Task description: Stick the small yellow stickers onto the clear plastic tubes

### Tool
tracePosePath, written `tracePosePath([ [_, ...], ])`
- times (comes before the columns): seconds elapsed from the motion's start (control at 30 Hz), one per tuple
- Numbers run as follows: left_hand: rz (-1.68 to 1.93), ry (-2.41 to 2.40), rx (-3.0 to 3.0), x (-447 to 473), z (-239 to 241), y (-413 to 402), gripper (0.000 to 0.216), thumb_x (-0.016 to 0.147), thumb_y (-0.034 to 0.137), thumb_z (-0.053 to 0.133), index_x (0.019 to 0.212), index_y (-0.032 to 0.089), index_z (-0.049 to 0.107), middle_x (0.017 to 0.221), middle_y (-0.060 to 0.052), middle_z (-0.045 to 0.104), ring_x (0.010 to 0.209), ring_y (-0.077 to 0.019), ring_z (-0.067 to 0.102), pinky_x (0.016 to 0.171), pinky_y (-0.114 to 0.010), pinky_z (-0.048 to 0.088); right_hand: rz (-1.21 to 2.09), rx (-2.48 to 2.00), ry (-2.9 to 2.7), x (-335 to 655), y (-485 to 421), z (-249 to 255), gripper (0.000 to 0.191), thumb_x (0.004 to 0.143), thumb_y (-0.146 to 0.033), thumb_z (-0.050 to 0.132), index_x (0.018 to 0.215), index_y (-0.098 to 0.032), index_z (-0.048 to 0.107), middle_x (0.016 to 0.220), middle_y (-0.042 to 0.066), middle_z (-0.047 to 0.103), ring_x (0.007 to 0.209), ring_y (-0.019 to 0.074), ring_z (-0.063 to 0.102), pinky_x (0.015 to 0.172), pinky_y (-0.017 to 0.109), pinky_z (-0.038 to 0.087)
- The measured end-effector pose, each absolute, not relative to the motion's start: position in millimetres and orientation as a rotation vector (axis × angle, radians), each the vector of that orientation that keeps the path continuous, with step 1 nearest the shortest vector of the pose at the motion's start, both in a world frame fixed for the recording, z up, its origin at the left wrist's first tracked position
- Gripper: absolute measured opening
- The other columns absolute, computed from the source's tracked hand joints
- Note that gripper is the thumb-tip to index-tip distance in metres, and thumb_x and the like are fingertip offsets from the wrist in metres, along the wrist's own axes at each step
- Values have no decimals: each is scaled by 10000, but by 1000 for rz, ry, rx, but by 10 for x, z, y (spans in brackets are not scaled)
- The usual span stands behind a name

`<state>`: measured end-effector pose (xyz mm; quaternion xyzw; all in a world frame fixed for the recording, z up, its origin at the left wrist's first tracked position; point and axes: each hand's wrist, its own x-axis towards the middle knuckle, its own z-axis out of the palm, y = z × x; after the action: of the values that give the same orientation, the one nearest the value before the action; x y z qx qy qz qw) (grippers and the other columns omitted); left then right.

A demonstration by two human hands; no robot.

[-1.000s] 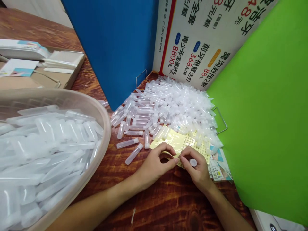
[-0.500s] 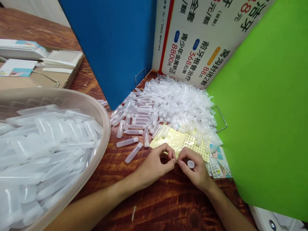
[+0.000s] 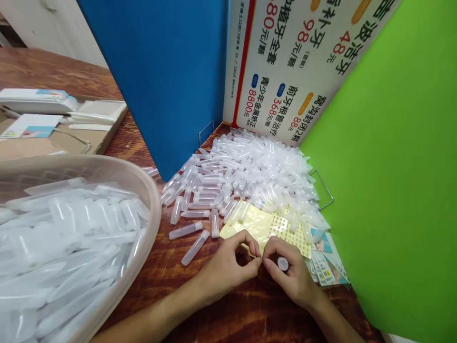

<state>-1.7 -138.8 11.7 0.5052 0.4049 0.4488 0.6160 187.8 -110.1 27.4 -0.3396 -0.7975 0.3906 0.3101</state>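
Observation:
My left hand is closed in a pinch at the near edge of the yellow sticker sheet; whatever its fingertips grip is too small to make out. Right beside it, fingertips almost meeting, my right hand is curled round a small plastic tube, of which only the round white end shows. The sheet carries rows of tiny dots on its right half. Beyond both hands lies a heap of translucent capped tubes, some resting on the sheet. One loose tube lies left of my left hand.
A large translucent basket full of tubes stands at the left. Blue and green panels and a printed board wall in the heap. Printed cards lie at the right; a cardboard box sits behind the basket.
The camera view has tilted up a little, so the scene sits lower in the picture. Both hands keep nearly the same pinched pose, fingertips close together.

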Motion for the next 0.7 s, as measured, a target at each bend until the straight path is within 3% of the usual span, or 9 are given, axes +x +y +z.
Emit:
tracePosePath([
  [0.33, 1028, 895, 1142, -18, 145, -1389, 231, 799, 165, 656, 773, 203, 430, 812, 14, 589, 721, -114, 500, 703, -262, 421, 1063, -887, -2131, 1881, -1098, 286, 152, 921, -222, 549, 773, -209, 578, 725, -2, 576, 663, 152, 534, 630, 279, 392],
  [0.53, 1062, 839, 1084, -27, 182, -1384, 249, 821, 199, 667, 779, 202, 421, 815, 15, 579, 731, -112, 493, 709, -259, 413, 1074, -978, -2058, 1908, -1073, 254, 70, 922, -250, 562, 906, -212, 618, 729, -12, 571, 638, 149, 516, 600, 268, 390],
  [0.7, 1077, 857, 1119, -41, 166, -1383, 207, 842, 203, 649, 796, 195, 448, 837, 7, 565, 743, -116, 496, 714, -265, 414, 1100, -977, -2071, 1912, -1077, 244, 89, 926, -247, 559, 864, -210, 610, 739, -7, 573, 659, 150, 519, 622, 267, 393],
])
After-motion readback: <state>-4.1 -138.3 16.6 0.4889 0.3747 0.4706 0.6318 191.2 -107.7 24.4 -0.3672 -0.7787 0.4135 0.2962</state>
